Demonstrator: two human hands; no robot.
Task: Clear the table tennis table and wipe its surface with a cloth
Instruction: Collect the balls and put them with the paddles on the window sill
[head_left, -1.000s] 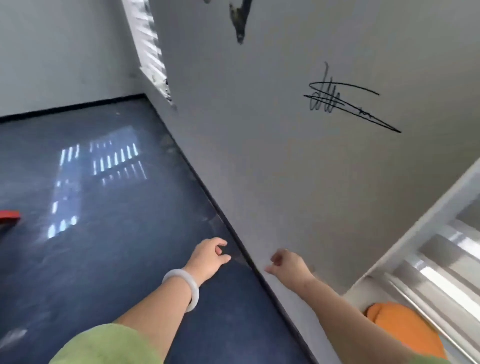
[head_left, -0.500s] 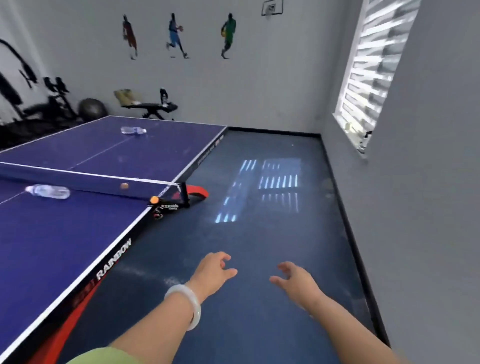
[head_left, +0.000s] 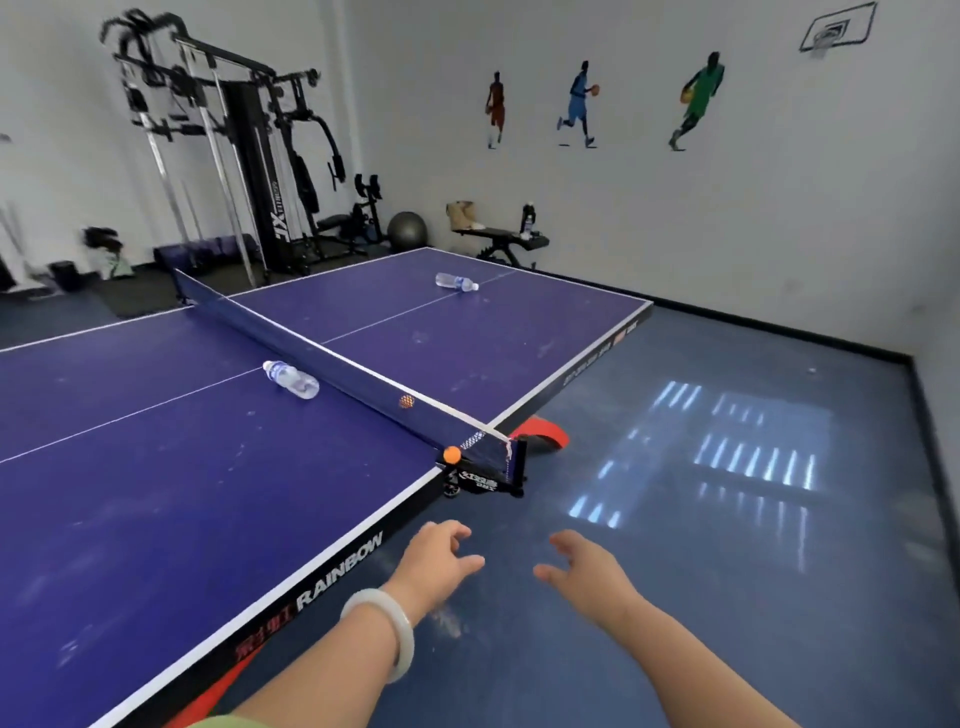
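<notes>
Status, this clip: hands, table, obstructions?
Left hand, right hand open, empty. Table uncleared: near bottle, far bottle, near orange ball, far orange ball. Net mounted across middle.

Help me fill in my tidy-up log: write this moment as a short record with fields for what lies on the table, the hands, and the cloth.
table: blue table tennis table, net up
bottles: two on their sides; near bottle beside the net, far bottle on the other half
balls: orange ball by the net post; second orange ball seen through the net
left hand: open, empty, beside the table edge
right hand: open, empty, over the floor
cloth: none in view
</notes>
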